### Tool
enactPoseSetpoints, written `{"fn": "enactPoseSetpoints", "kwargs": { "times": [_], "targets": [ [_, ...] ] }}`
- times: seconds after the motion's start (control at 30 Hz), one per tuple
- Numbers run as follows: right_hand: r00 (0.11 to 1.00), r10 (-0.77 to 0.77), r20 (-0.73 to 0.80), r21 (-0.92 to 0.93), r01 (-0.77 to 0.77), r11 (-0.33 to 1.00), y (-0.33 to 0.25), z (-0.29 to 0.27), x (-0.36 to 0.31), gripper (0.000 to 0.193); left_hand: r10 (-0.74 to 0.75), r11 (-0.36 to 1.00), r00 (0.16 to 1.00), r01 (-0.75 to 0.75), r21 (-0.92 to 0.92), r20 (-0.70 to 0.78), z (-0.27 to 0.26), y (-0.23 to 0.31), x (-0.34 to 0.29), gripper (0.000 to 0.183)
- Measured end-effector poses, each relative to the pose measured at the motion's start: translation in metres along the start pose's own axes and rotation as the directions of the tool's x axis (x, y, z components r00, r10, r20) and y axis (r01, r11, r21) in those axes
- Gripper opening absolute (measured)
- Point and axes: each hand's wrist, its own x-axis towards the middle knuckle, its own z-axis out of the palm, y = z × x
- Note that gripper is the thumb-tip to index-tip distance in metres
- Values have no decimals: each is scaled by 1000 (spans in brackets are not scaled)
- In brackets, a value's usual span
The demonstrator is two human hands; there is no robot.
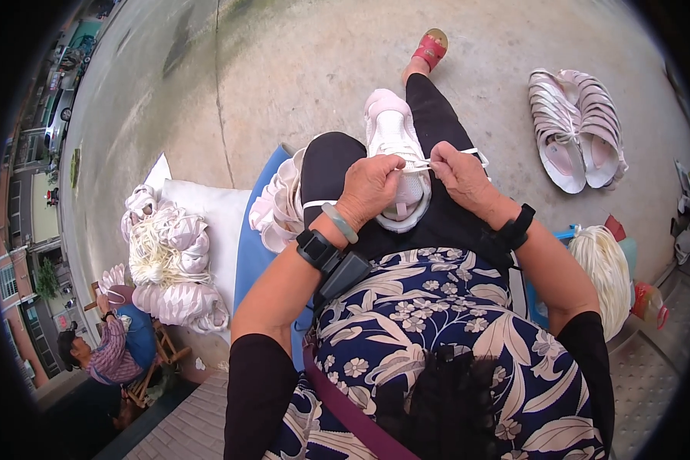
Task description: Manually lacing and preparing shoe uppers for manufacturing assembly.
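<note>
My left fingers and right fingers pinch the lace; my lap carries the shoe. What fills the plastic bag blurs.

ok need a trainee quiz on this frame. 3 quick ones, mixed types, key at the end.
1. True or false: only the right hand pinches the lace.
2. Pick one. The toe of the shoe points: A) back toward the belly, B) forward, C) straight right.
3. Fill in: the bangle is on the ___ wrist.

Key: 1. False, the left hand pinches it too. 2. B. 3. left.
</note>
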Motion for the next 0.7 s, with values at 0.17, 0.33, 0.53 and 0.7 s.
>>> {"fn": "enactPoseSetpoints", "kwargs": {
  "times": [0.17, 0.33, 0.53, 0.7],
  "targets": [
    [1000, -23, 10, 332, 18, 943, -12, -5, 6, 5, -87, 994, 948, 101, -30, 307, 8, 5, 22, 17],
    [988, 125, 86, 563, -152, 812, -6, -4, 3, 7, -93, 984, 809, 163, -70, 580, -7, 13, 44, 16],
    [885, 383, 265, 666, -455, 591, 5, 2, 11, 10, -84, 954, 772, 245, -173, 630, -33, 27, 59, 20],
    [1000, -24, -7, 209, 25, 978, 10, 25, 9, 7, -231, 866, 726, 457, -204, 648, -37, 32, 66, 25]
  ]
}}
